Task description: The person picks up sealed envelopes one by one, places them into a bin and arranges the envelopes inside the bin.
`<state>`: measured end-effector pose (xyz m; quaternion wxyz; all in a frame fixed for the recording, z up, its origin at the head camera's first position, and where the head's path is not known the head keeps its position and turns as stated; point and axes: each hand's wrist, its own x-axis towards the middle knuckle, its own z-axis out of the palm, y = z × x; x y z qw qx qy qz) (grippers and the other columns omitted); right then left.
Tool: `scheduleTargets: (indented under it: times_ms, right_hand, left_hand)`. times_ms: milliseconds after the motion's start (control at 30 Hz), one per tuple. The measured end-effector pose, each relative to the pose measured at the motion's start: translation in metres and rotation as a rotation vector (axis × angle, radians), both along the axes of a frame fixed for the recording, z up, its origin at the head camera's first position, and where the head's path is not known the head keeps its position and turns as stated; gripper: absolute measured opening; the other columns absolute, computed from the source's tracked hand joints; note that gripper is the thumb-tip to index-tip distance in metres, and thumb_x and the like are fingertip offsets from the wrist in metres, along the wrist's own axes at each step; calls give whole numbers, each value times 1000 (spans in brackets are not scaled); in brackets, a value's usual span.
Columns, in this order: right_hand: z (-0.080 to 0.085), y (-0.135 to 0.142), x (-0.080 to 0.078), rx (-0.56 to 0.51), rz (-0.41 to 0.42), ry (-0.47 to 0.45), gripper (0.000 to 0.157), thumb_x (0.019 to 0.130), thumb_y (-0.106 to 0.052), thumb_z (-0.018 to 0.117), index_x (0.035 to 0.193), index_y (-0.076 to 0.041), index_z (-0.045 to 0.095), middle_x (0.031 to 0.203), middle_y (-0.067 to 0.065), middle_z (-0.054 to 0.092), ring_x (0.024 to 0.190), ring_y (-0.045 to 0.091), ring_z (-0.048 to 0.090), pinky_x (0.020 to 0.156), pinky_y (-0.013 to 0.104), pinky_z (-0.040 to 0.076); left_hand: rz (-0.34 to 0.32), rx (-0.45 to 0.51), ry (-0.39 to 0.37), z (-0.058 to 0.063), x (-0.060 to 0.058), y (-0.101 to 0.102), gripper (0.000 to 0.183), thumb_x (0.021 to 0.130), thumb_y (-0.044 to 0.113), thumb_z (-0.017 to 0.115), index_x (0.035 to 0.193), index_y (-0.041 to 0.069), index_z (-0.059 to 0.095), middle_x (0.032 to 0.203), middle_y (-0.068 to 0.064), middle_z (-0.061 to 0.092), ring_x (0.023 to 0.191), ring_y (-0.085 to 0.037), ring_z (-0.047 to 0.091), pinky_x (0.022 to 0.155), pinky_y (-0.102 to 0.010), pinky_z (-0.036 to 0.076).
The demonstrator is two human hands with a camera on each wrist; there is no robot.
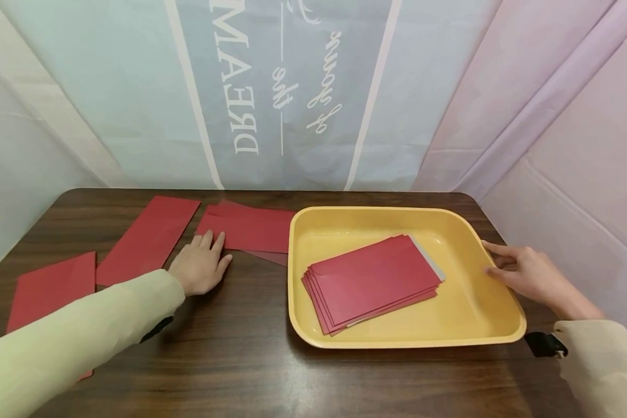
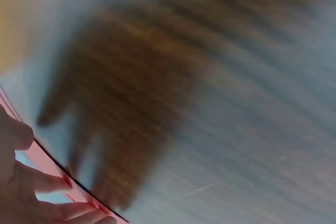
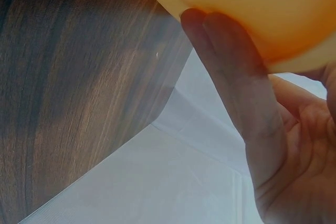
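Observation:
In the head view, my left hand (image 1: 198, 268) reaches across the table with fingers spread, fingertips resting on the near left edge of a few overlapping red envelopes (image 1: 261, 229). The left wrist view shows these fingers (image 2: 50, 182) at the edge of the red paper (image 2: 44, 160). My right hand (image 1: 530, 273) grips the right rim of a yellow plastic tray (image 1: 480, 313), thumb on the inner side. Seen from the right wrist, its fingers (image 3: 236, 72) lie against the tray's outer wall (image 3: 252, 3). Inside the tray lies a slightly fanned stack of red envelopes (image 1: 371, 278).
Further left on the dark wood table (image 1: 230, 371) lie another red envelope (image 1: 148, 238) and more red paper (image 1: 57, 284), partly under the left sleeve. A printed cloth backdrop (image 1: 292, 116) hangs behind the table, with white cloth (image 1: 580, 145) to the right.

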<state>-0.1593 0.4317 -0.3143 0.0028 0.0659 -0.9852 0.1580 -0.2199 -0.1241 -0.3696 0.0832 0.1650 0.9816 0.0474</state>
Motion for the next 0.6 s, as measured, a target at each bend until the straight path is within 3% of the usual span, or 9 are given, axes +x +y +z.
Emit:
scheduleTargets:
  times_ms: [233, 367, 500, 600]
  right_hand:
    - [1, 1, 0, 1, -7, -8, 54, 83, -14, 73, 128, 10, 54, 81, 13, 73, 65, -7, 58, 59, 20, 46]
    - [2, 2, 1, -7, -13, -16, 54, 84, -14, 72, 129, 10, 53, 82, 14, 73, 65, -6, 59, 59, 20, 46]
    - [2, 1, 1, 1, -7, -7, 54, 83, -14, 73, 128, 9, 54, 81, 13, 73, 65, -7, 59, 59, 20, 46]
    - [2, 0, 0, 8, -1, -7, 53, 83, -14, 73, 128, 9, 54, 81, 11, 73, 66, -3, 61, 60, 21, 46]
  left_hand:
    - [-28, -22, 68, -2, 6, 2, 58, 102, 29, 42, 141, -13, 33, 137, -36, 37, 124, -49, 39, 100, -56, 39]
    - [-15, 14, 130, 1, 0, 5, 48, 101, 26, 44, 125, -16, 47, 112, -31, 48, 105, -44, 49, 87, -52, 47]
    - [89, 77, 151, 6, -16, 8, 49, 98, 27, 49, 113, -19, 44, 103, -31, 45, 96, -44, 51, 79, -52, 50]
    - [241, 160, 47, 11, -29, 5, 70, 94, 38, 53, 121, -24, 33, 110, -36, 40, 102, -48, 47, 82, -55, 49]
